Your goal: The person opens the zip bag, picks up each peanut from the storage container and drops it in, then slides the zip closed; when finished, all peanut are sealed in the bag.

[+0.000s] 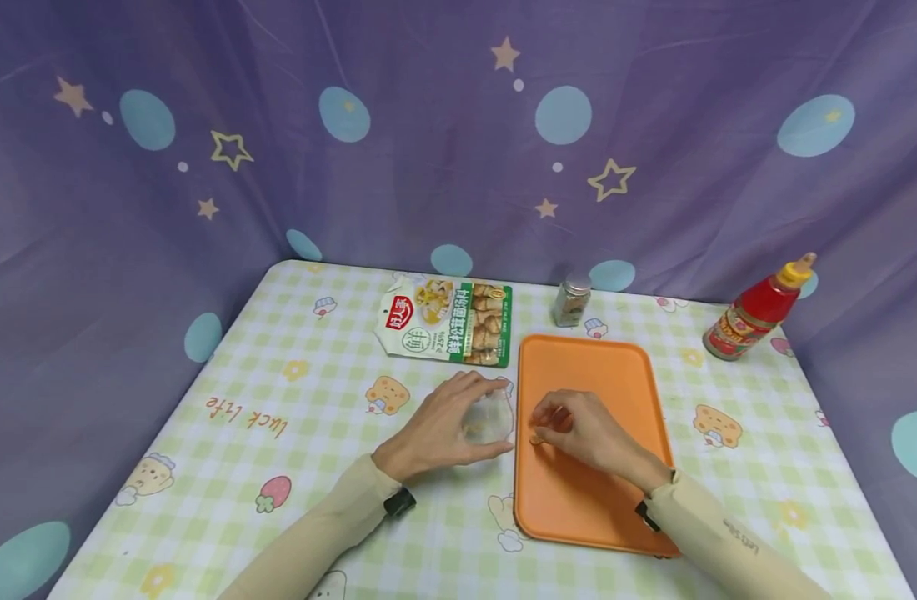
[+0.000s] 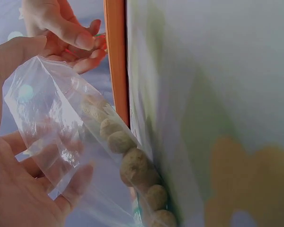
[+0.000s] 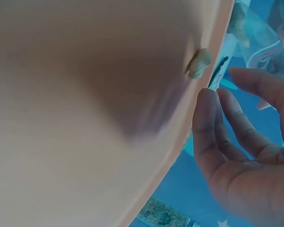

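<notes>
My left hand (image 1: 443, 421) holds a clear zip bag (image 1: 490, 415) beside the tray's left edge, thumb and fingers spread around its mouth. Through the plastic, several tan peanuts in their shells (image 2: 135, 166) show lying along the bag's lower side in the left wrist view. Over the left part of the orange tray (image 1: 586, 367) hovers my right hand (image 1: 578, 427), its fingers bent and nothing between them. One peanut (image 3: 199, 63) lies on the tray near its rim, a little apart from the right fingertips in the right wrist view.
Behind the hands lies a green and white food packet (image 1: 447, 323). A small spice jar (image 1: 573, 302) stands beyond the tray, and a red sauce bottle (image 1: 754, 312) with a yellow cap is at the back right. A checked cloth (image 1: 338, 433) covers the table.
</notes>
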A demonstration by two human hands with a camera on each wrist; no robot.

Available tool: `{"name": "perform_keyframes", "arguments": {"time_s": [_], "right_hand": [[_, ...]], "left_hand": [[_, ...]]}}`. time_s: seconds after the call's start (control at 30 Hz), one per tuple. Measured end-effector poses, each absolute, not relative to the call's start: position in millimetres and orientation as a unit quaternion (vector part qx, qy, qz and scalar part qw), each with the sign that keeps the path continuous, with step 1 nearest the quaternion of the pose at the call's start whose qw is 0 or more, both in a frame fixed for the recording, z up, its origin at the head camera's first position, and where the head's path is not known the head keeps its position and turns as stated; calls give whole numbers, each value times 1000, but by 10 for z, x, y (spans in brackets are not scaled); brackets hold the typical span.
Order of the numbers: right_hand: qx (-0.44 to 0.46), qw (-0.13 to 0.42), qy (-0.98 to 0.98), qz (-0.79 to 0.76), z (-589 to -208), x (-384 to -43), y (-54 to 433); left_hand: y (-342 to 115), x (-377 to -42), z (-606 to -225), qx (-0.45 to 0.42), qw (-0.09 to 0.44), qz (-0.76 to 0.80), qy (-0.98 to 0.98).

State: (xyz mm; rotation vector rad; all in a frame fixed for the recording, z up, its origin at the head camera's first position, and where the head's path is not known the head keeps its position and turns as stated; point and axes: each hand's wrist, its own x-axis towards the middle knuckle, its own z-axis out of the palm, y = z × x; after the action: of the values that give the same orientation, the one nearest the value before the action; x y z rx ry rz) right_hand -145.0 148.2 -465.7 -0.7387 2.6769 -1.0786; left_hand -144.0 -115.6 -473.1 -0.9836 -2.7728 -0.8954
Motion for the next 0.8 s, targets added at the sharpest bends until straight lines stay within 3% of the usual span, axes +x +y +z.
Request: {"name": "perform_keyframes", "arguments": {"time_s": [0.8], "right_hand": [[-285, 111, 897, -319, -4716, -1436, 1464]], "left_hand": [[-1146, -1453, -4745, -316, 30, -297, -900]]}}
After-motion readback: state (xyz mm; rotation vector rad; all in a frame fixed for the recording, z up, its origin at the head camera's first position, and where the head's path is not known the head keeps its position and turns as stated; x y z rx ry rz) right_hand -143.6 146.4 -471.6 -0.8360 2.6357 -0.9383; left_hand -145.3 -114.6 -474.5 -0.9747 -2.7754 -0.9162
